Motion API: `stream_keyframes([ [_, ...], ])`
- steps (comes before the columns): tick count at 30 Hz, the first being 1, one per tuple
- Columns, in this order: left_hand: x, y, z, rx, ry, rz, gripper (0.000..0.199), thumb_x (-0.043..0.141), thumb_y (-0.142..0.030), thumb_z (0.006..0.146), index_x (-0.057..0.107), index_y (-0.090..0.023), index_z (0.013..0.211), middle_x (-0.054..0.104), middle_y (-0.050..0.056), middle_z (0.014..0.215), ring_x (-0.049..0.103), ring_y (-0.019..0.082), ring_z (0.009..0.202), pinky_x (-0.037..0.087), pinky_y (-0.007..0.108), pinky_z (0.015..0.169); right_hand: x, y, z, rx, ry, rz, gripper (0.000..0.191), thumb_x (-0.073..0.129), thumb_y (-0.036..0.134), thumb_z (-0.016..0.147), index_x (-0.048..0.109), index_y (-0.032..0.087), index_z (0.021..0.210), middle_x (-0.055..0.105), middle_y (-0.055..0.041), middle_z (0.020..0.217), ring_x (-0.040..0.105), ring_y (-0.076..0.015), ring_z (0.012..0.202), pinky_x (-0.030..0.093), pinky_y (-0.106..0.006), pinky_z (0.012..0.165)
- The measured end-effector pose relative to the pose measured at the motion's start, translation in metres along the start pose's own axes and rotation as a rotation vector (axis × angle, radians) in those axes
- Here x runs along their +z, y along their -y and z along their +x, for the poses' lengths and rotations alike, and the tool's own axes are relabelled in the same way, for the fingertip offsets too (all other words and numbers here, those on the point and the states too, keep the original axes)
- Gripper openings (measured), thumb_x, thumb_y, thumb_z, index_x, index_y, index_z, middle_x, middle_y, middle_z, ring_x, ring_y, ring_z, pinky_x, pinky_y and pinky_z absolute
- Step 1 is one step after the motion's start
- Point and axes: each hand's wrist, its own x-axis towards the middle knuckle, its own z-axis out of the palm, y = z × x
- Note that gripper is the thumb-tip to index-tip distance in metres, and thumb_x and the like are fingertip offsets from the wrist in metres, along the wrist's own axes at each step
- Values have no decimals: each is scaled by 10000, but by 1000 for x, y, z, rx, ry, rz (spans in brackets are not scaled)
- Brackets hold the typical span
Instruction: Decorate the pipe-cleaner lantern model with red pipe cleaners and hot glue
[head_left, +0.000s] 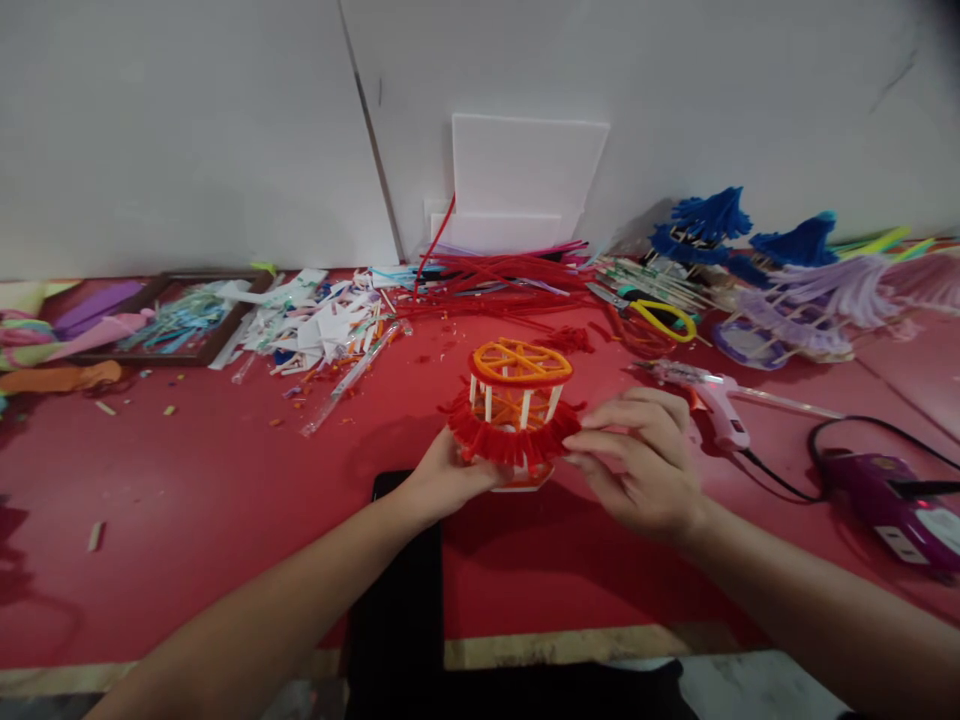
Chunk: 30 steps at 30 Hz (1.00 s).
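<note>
A small round pavilion model point(521, 362) is held up over the red table. Its top is an orange spoked ring with a red edge, standing on short white posts. Around its middle runs a frill of red pipe cleaner pieces point(517, 440). My left hand point(446, 478) grips the model from the left and below, thumb under the frill. At the right edge, my right hand point(645, 462) pinches the frill between thumb and fingers. Part of the model's base shows beneath the frill; the left fingers behind it are hidden.
A pink glue gun point(716, 405), a purple corded box point(892, 500) and yellow-handled pliers point(660, 312) lie right. Red pipe cleaners point(510, 275) and white scraps point(322, 325) lie behind. Blue-roofed models point(705, 225) stand back right. A black phone-like slab point(401, 590) is in front.
</note>
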Motion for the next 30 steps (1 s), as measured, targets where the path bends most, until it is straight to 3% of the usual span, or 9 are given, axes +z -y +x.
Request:
stream_keyframes([
  [5, -1, 0, 0, -6, 28, 6, 469, 820, -247, 571, 686, -148, 1009, 711, 124, 1100, 635, 310, 1063, 430, 460, 1001, -2, -3, 2, -9, -18, -39, 96, 681, 187, 784, 630, 236, 847, 629, -5, 753, 578, -166, 765, 476, -338, 713],
  [14, 0, 3, 1, -50, -53, -64, 455, 846, -230, 520, 674, -143, 933, 708, 111, 1011, 634, 303, 1023, 410, 485, 1000, -2, -5, 4, -63, 12, -48, 69, 670, 147, 780, 640, 204, 805, 654, -17, 766, 584, -166, 783, 479, -343, 739],
  [20, -4, 9, 3, -56, -84, -67, 442, 838, -229, 506, 643, -160, 896, 697, 77, 920, 645, 287, 944, 457, 467, 933, 1, -6, 2, -1, 29, -63, 49, 670, 187, 792, 637, 191, 828, 655, -46, 813, 572, -191, 840, 481, -363, 777],
  [30, -3, 6, 2, -53, -42, -3, 455, 816, -216, 551, 630, -154, 961, 692, 108, 1010, 630, 306, 999, 429, 499, 959, -4, -8, 2, -95, 48, -74, 76, 657, 145, 793, 636, 217, 798, 675, -17, 778, 594, -169, 802, 507, -332, 727],
])
